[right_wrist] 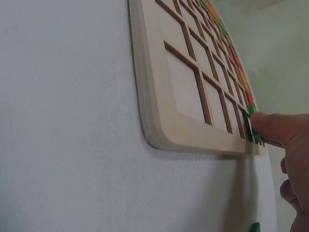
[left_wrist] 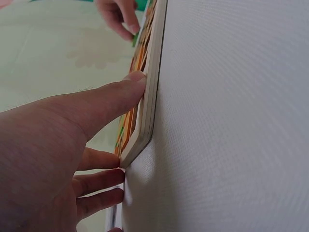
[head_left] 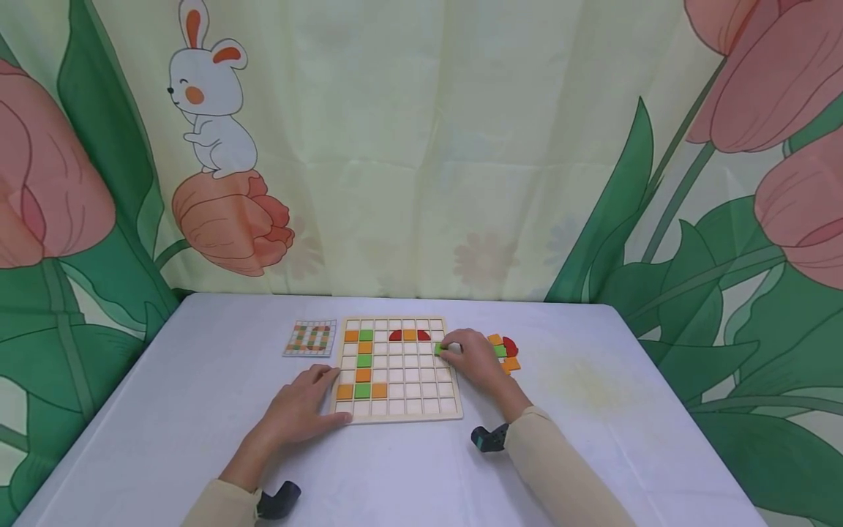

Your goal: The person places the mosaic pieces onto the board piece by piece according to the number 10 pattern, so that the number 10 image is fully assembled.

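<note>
A wooden grid board (head_left: pixel 408 421) lies on the table. Orange and green square tiles form a stepped figure in its left columns; near the top, an orange square (head_left: pixel 410 335) sits between two red half-round tiles. My right hand (head_left: pixel 479 359) pinches a green tile (right_wrist: pixel 251 126) between thumb and finger over the rightmost column, below the red piece's row. In the right wrist view the tile is tilted against the grid. With straight fingers my left hand (head_left: pixel 299 406) steadies the board's near left corner, its thumb (left_wrist: pixel 116 99) against the near edge and fingers along the left side.
A small printed card (head_left: pixel 309 339) with a coloured grid pattern lies left of the board. Several loose orange, green and red tiles (head_left: pixel 511 363) are heaped to the right, partly behind my right hand. A printed curtain (head_left: pixel 408 183) hangs beyond the white-covered table (head_left: pixel 421 483).
</note>
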`<move>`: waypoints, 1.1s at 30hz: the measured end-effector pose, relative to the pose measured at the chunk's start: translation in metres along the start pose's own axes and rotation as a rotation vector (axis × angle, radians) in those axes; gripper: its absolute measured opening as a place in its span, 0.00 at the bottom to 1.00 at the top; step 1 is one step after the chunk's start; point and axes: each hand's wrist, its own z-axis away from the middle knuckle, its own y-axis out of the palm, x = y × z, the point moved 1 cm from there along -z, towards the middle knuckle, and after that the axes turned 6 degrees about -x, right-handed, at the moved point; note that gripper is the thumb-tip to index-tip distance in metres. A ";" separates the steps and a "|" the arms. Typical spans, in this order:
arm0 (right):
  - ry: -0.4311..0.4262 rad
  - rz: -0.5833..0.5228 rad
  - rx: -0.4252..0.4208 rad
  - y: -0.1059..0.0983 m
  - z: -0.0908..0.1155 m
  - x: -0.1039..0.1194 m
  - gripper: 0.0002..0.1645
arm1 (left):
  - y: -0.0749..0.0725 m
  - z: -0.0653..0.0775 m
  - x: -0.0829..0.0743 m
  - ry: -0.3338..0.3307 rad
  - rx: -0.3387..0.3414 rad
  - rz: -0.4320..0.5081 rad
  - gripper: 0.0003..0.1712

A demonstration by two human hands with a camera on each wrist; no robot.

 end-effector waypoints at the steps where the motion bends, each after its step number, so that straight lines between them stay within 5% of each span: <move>1: -0.004 -0.004 0.001 0.002 0.000 0.002 0.09 | 0.000 0.000 0.000 0.000 0.000 0.000 0.51; 25: -0.086 -0.010 0.011 0.018 -0.013 0.021 0.07 | 0.000 0.000 -0.002 -0.009 0.003 -0.002 0.51; 33: -0.031 -0.066 0.028 0.016 -0.011 0.019 0.06 | 0.000 -0.001 -0.001 -0.004 -0.002 -0.003 0.51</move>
